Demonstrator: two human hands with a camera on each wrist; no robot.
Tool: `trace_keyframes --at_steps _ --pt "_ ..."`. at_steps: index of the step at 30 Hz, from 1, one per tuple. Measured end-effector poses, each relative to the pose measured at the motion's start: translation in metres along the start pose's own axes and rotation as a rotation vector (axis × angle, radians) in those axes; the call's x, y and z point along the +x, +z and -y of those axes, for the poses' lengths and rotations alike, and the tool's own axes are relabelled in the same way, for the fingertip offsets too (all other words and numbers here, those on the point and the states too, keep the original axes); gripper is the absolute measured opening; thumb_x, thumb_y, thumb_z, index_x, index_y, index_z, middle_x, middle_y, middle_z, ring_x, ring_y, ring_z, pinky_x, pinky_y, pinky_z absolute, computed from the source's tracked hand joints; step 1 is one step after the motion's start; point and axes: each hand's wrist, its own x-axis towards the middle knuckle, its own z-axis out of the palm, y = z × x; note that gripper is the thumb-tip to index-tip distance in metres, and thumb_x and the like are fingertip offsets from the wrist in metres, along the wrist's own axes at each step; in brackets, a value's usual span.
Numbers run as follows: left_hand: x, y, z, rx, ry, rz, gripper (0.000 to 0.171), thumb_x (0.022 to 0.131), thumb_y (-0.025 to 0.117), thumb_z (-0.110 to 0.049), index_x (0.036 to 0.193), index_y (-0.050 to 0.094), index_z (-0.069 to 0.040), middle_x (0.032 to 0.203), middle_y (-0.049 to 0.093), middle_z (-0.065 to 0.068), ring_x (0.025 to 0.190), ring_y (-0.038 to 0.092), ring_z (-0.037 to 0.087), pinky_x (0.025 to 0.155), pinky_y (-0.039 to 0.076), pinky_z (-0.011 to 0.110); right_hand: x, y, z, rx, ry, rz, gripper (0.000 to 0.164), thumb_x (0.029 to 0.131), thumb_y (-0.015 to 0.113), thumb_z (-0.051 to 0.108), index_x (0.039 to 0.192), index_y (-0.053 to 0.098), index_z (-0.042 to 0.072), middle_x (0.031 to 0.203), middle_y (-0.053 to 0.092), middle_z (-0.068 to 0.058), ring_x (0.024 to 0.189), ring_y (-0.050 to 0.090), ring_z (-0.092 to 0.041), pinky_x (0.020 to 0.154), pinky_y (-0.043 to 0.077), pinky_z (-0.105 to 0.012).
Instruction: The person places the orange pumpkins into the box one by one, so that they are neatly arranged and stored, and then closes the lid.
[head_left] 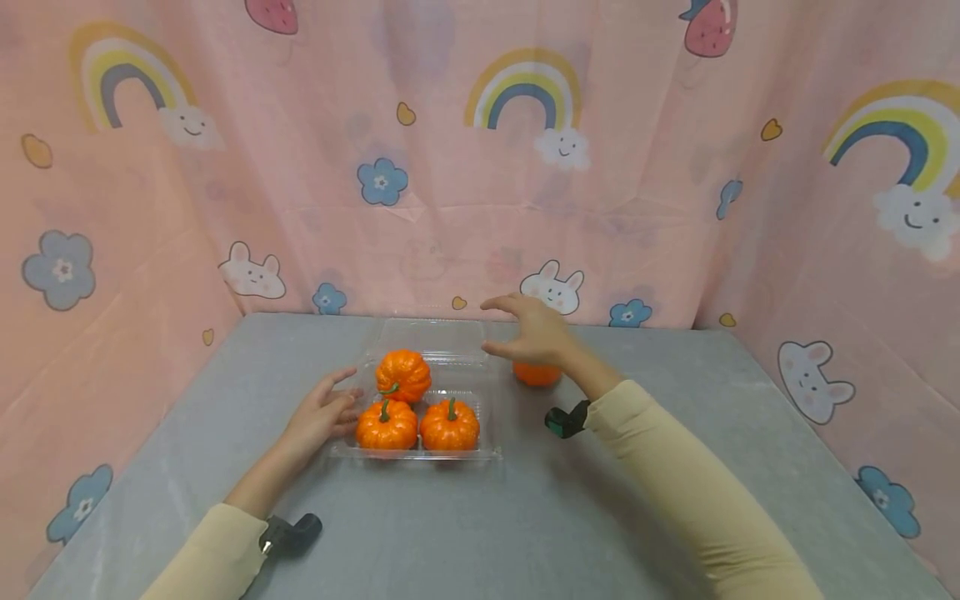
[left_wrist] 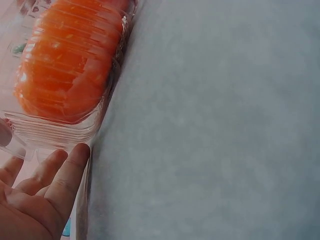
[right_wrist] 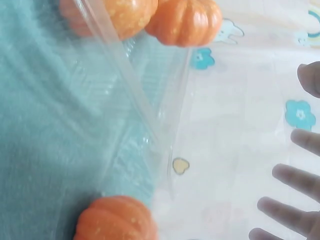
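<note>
A clear plastic clamshell box [head_left: 416,455] holds three small orange pumpkins. Two of them, the front left pumpkin [head_left: 386,427] and the front right pumpkin [head_left: 450,427], sit side by side with stems up. Behind them a tilted pumpkin [head_left: 403,372] has its stem toward the front. My left hand [head_left: 318,417] is at the box's left side; in the left wrist view its extended fingertips [left_wrist: 79,152] touch the ridged wall. Over a fourth pumpkin [head_left: 537,375], right of the box, hovers my right hand [head_left: 532,332], fingers spread and holding nothing. It partly hides that pumpkin.
The box's transparent lid [head_left: 431,335] lies raised open at the back. A grey cloth covers the table [head_left: 450,533]. Pink printed curtains [head_left: 435,233] enclose the back and both sides, close behind the lid.
</note>
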Motion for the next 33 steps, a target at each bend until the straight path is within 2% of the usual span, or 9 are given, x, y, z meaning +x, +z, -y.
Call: trace_keyframes --at_steps 10,19,23,33 --pt "0.001 0.0 0.003 0.016 -0.016 -0.01 0.053 0.103 0.041 -0.023 0.152 0.023 -0.012 0.146 0.042 0.026 0.113 0.061 0.032 0.09 0.056 0.039 -0.01 -0.006 -0.023 0.014 0.092 -0.008 0.062 0.084 0.066 0.047 0.138 0.052 0.021 0.148 0.046 -0.007 0.136 0.041 -0.032 0.108 0.036 -0.06" --pt "0.002 0.0 0.003 0.013 -0.025 -0.02 0.053 0.103 0.041 -0.025 0.152 0.024 -0.015 0.147 0.042 0.025 0.115 0.06 0.034 0.089 0.056 0.038 -0.022 -0.003 -0.046 0.031 0.146 -0.01 0.066 0.083 0.066 0.05 0.138 0.051 0.017 0.148 0.045 -0.009 0.13 0.047 -0.034 0.105 0.041 -0.057" --pt "0.002 0.0 0.003 0.005 -0.022 -0.014 0.053 0.103 0.041 -0.024 0.152 0.024 -0.015 0.147 0.041 0.026 0.115 0.061 0.033 0.089 0.056 0.037 -0.026 0.0 -0.057 0.04 0.192 -0.031 0.064 0.083 0.067 0.049 0.137 0.052 0.018 0.145 0.048 -0.009 0.126 0.05 -0.036 0.101 0.044 -0.058" --pt "0.003 0.0 0.002 -0.004 -0.01 -0.001 0.055 0.103 0.041 -0.024 0.153 0.021 -0.012 0.148 0.039 0.028 0.11 0.063 0.029 0.089 0.057 0.038 -0.036 0.019 -0.085 0.116 0.256 -0.056 0.064 0.083 0.07 0.044 0.135 0.053 0.01 0.136 0.055 -0.017 0.117 0.055 -0.039 0.096 0.049 -0.054"
